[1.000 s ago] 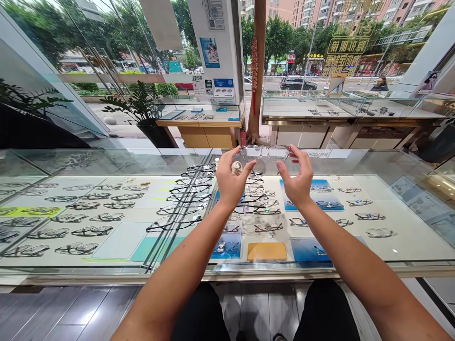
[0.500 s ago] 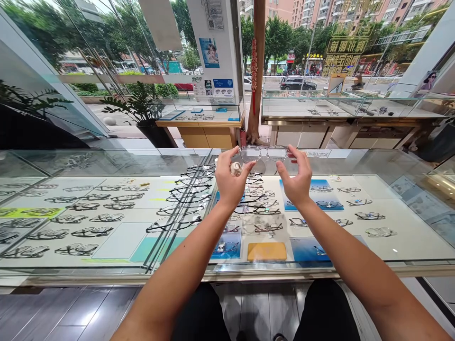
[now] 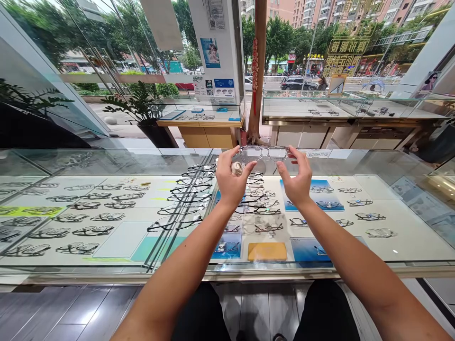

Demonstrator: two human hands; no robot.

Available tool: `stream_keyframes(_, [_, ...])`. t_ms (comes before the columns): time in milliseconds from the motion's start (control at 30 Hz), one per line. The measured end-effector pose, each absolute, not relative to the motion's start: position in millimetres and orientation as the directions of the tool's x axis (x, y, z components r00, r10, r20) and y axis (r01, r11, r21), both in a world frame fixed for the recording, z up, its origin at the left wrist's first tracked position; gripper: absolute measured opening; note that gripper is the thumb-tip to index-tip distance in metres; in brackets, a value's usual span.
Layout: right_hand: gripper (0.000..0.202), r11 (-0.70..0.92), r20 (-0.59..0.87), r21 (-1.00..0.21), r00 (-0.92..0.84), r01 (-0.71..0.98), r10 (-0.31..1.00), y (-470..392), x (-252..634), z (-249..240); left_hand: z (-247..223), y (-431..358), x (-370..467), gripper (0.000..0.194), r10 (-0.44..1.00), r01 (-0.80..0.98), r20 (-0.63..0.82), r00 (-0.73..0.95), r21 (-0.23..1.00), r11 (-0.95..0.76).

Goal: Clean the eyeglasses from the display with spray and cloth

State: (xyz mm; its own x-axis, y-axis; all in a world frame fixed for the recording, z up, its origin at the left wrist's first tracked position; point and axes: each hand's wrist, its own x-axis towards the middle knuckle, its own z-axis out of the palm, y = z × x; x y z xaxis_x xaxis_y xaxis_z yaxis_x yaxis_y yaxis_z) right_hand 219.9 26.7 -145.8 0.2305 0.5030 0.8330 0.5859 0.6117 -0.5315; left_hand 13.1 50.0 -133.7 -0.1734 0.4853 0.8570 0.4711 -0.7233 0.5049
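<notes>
A pair of thin-rimmed eyeglasses (image 3: 263,153) is held up above the far part of the glass counter, lenses facing me. My left hand (image 3: 230,182) grips the left side of the frame between thumb and fingers. Closed on the opposite side is my right hand (image 3: 296,177), its thumb below the rim and its fingertips at the corner. Beside my left palm shows a crumpled whitish thing (image 3: 236,168), perhaps a cloth; whether the hand holds it I cannot tell. Below my wrists, a column of eyeglasses (image 3: 256,207) is on the counter.
The glass display counter (image 3: 227,274) spans the view, with rows of eyeglasses (image 3: 85,230) at left and a line of dark frames (image 3: 185,199) left of centre. A yellow case (image 3: 267,251) lies near the front. Beyond stand a wooden trunk (image 3: 256,94), more showcases and a potted plant (image 3: 142,109).
Both hands and the eyeglasses stay almost still. The view has shifted very slightly. Outside, a passer-by has moved to the left.
</notes>
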Motion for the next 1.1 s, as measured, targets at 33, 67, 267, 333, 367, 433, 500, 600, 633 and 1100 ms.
stream_keyframes(33, [0.052, 0.615, 0.837, -0.527, 0.231, 0.586, 0.496, 26.6, 219.7, -145.7, -133.8, 50.1, 13.1, 0.058, 0.485, 0.467, 0.857, -0.174, 0.506, -0.726])
stream_keyframes(67, [0.051, 0.619, 0.841, -0.522, 0.231, 0.587, 0.489, 26.5, 219.7, -145.6, -134.0, 50.2, 13.1, 0.058, 0.485, 0.464, 0.857, -0.175, 0.506, -0.727])
stream_keyframes(267, [0.052, 0.615, 0.842, -0.519, 0.229, 0.593, 0.489, 25.2, 221.1, -143.4, -135.6, 50.6, 13.8, 0.059, 0.547, 0.441, 0.821, -0.162, 0.556, -0.705])
stream_keyframes(333, [0.052, 0.622, 0.843, -0.517, 0.225, 0.588, 0.488, 24.9, 221.5, -142.7, -135.9, 50.8, 13.8, 0.060, 0.564, 0.435, 0.811, -0.153, 0.568, -0.699])
stream_keyframes(367, [0.052, 0.628, 0.846, -0.514, 0.224, 0.584, 0.484, 24.7, 221.5, -142.4, -135.9, 50.9, 13.6, 0.060, 0.568, 0.435, 0.809, -0.151, 0.570, -0.697])
stream_keyframes(433, [0.051, 0.639, 0.853, -0.506, 0.225, 0.579, 0.472, 24.4, 221.3, -142.0, -136.0, 51.2, 13.2, 0.060, 0.568, 0.436, 0.809, -0.149, 0.570, -0.696])
stream_keyframes(500, [0.049, 0.642, 0.854, -0.506, 0.228, 0.577, 0.468, 24.0, 220.9, -141.7, -136.3, 51.6, 12.7, 0.059, 0.566, 0.439, 0.811, -0.147, 0.566, -0.697])
stream_keyframes(600, [0.051, 0.633, 0.844, -0.518, 0.222, 0.575, 0.488, 23.6, 220.2, -141.4, -137.0, 52.3, 12.1, 0.059, 0.558, 0.447, 0.817, -0.147, 0.558, -0.699])
stream_keyframes(633, [0.051, 0.634, 0.841, -0.520, 0.216, 0.573, 0.495, 23.5, 220.0, -141.4, -137.3, 52.5, 11.9, 0.060, 0.552, 0.451, 0.820, -0.149, 0.553, -0.700])
stream_keyframes(1100, [0.053, 0.666, 0.863, -0.484, 0.181, 0.568, 0.473, 24.3, 218.7, -143.8, -138.9, 50.8, 13.9, 0.070, 0.555, 0.462, 0.811, -0.184, 0.570, -0.679])
